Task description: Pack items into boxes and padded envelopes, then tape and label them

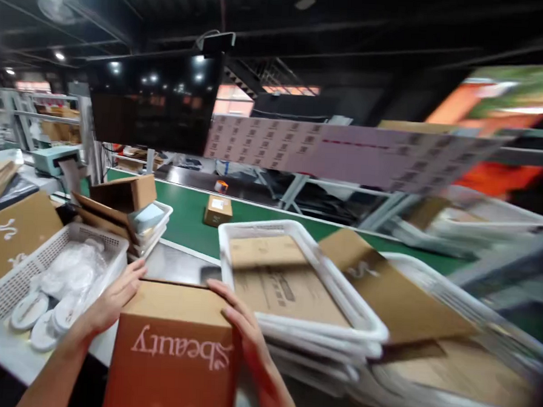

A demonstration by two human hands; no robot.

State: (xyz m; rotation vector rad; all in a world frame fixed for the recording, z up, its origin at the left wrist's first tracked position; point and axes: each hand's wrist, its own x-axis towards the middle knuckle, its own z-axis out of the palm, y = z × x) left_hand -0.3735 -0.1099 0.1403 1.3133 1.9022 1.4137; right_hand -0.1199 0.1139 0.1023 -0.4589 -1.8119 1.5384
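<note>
A brown cardboard box (pixel 173 344) with white "beauty" lettering, seen upside down, sits right in front of me. My left hand (pixel 114 298) grips its left top edge, fingers curled over the side. My right hand (pixel 240 323) clasps the right top corner, fingers wrapped around it. Both hands hold the box between them above the metal worktop (pixel 172 262).
A white basket (pixel 44 270) of bagged white items stands at left. Stacked white baskets (pixel 294 290) with flat cardboard fill the right. Behind runs a green conveyor belt (pixel 189 214) carrying a small carton (pixel 218 210). A dark screen (pixel 153 103) and a barcode sheet (pixel 347 153) hang above.
</note>
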